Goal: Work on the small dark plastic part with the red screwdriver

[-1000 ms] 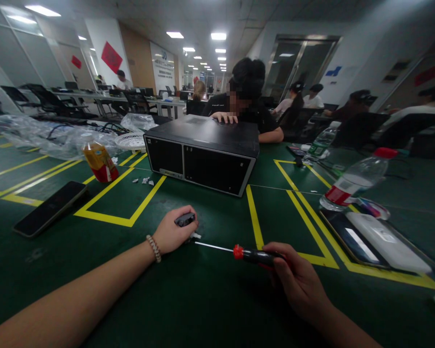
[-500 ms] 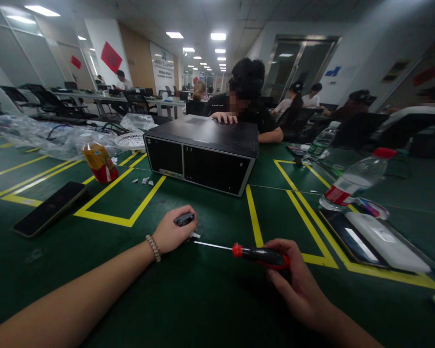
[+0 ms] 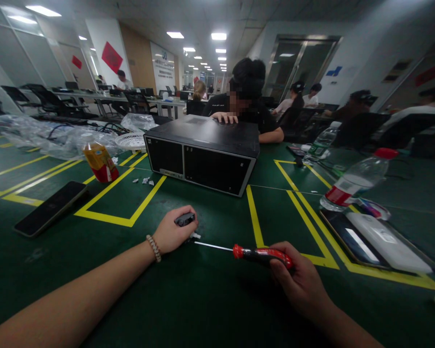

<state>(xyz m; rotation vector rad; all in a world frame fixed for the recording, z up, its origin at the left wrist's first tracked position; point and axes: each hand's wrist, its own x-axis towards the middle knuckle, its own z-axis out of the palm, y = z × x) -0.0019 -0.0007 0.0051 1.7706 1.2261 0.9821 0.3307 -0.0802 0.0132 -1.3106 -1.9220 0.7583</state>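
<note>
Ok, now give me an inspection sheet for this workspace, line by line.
Surface: green table with yellow tape.
Job's things: screwdriver, small dark part; whether the blade tip touches it is unclear.
Clutter: bottles, white scraps, plastic wrapping.
Grips: left grip closed around the small dark part; right grip around the screwdriver's handle.
Cables: dark cables among the plastic wrapping, at left.
Surroundings: a co-worker's hand on a black case opposite; other people behind.

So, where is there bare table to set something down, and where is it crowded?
Bare table lies on the near side of the screwdriver, between the forearms, and mostly between the black case and red-capped bottle. Crowded: far left, under plastic wrap; right, around that bottle and white slab.
</note>
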